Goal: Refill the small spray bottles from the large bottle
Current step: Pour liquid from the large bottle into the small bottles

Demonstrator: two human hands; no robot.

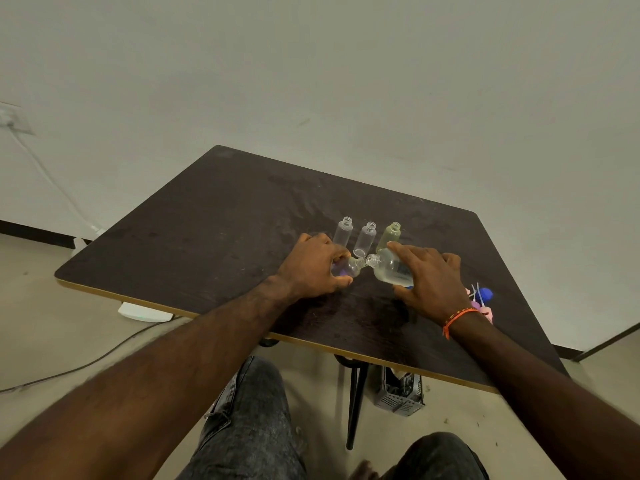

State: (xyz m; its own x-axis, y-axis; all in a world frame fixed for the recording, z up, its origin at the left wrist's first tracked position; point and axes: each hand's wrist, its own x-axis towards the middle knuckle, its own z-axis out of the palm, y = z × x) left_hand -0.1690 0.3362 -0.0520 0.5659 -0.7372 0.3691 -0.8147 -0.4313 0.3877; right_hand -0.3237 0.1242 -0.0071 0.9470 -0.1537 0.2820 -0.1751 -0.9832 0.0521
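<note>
Centre of frame, on the dark desk (214,216): left hand (311,268) grips a tilted small bottle (348,267); its neck meets the large bottle (391,270), tipped and gripped by the right hand (433,282). Behind stand three uncapped small bottles (365,239).

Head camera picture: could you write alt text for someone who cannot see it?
A person's right hand tips a large clear bottle mouth to mouth against a small bottle gripped in the left hand over a dark table. Three uncapped small bottles stand behind; spray caps lie at right.
</note>
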